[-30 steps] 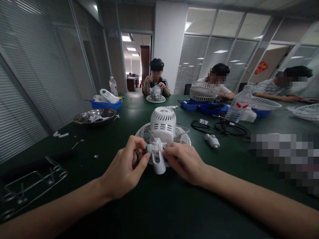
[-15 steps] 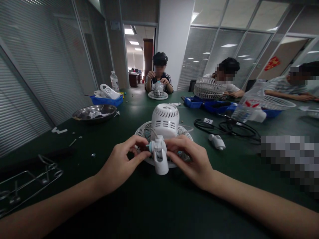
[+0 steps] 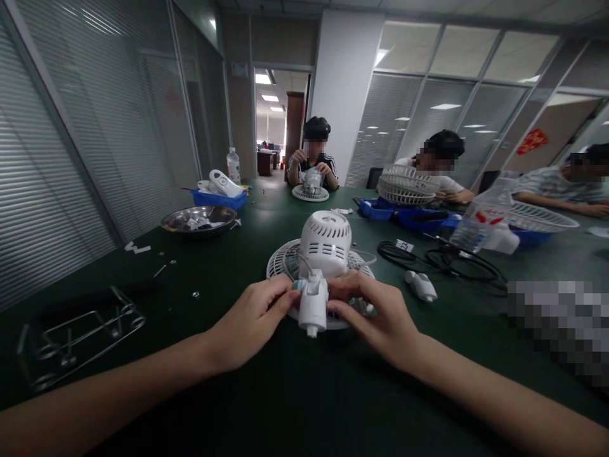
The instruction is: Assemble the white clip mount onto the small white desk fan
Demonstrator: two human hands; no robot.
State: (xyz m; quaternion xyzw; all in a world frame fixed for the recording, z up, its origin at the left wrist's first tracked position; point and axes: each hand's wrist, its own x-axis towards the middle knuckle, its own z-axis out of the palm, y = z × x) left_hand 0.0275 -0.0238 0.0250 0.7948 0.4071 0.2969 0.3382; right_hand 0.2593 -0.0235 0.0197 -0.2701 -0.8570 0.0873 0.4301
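Observation:
In front of me a small white fan lies face down on its round grille (image 3: 280,257), its slotted motor housing (image 3: 326,241) on top. A white neck joint (image 3: 313,308) juts from the housing towards me, with a small peg at its near end. My left hand (image 3: 266,311) pinches a light-blue knob (image 3: 297,285) on the joint's left side; the fingertips partly cover it. On the joint's other side, the thumb and fingers of my right hand (image 3: 375,308) close on its white edge. A thin cable loops beside the housing.
At left are a bent wire stand (image 3: 90,336), a metal bowl (image 3: 190,219) and a blue tray (image 3: 221,198). At right lie a white plastic part (image 3: 421,285), a black cable (image 3: 399,254) and a plastic bottle (image 3: 483,216). Co-workers sit beyond, one with another fan (image 3: 311,190).
The neck joint has tipped, so its end with the peg now faces me. My left fingers cover more of the blue knob. The whole view has shifted slightly.

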